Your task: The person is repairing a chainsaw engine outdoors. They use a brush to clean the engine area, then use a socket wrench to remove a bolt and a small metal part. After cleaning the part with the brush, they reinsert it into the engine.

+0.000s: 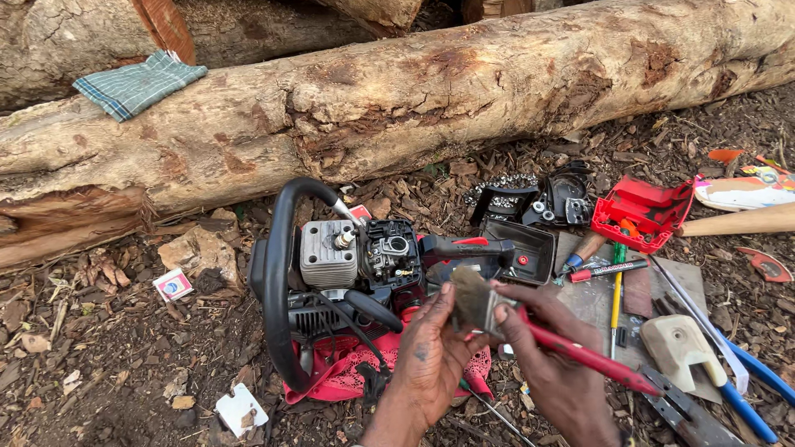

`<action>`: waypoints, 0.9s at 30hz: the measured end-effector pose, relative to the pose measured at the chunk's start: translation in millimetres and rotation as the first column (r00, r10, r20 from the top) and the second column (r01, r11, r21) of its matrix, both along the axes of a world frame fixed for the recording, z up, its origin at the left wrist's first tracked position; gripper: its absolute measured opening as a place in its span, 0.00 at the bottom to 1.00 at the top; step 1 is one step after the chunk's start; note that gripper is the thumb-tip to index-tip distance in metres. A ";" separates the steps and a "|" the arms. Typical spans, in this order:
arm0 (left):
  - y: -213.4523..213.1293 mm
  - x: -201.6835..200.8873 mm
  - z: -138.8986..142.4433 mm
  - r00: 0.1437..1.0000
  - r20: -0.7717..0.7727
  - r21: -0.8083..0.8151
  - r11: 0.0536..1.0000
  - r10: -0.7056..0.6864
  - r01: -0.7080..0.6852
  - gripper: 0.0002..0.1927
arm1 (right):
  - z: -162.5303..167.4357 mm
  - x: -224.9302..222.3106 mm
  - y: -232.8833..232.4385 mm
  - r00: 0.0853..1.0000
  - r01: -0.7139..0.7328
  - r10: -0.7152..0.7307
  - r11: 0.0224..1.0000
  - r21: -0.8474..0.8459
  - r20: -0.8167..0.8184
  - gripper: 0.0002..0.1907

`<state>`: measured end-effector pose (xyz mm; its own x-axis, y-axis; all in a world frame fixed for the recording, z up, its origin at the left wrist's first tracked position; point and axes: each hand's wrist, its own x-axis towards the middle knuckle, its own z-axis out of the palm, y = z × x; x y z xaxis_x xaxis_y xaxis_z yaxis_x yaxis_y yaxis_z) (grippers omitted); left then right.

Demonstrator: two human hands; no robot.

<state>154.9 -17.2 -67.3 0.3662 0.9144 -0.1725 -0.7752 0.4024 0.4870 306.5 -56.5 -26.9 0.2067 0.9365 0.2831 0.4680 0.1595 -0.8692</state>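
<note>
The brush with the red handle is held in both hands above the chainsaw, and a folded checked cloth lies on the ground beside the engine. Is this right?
Not quite. The head view shows the cloth lying on the log, not on the ground. The rest holds: the left hand and the right hand hold the brush with the red handle above the chainsaw.

Both hands meet at centre: left hand [432,352] cupped, fingers curled upward; right hand [538,331] pinching, fingers bent inward.
</note>
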 end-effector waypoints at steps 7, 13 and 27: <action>4.7 -7.8 5.4 1.000 -0.026 -0.044 0.999 0.018 -0.019 0.25 | -0.7 22.3 4.2 0.949 -0.315 0.305 0.935 -0.166 -0.082 0.12; -0.9 -1.2 -3.4 0.988 -0.135 0.091 0.993 -0.068 0.081 0.29 | 3.0 30.5 4.9 0.991 -0.092 0.080 0.989 -0.115 -0.109 0.12; -0.2 4.6 -12.0 0.996 -0.092 0.001 1.000 -0.019 0.019 0.24 | 17.5 17.5 -7.3 0.998 0.053 -0.055 0.974 0.221 0.007 0.12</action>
<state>159.5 -17.4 -79.3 0.3658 0.9079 -0.2049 -0.7192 0.4155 0.5568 324.0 -63.8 -9.4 0.2502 0.8380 0.4849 0.4922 0.3212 -0.8090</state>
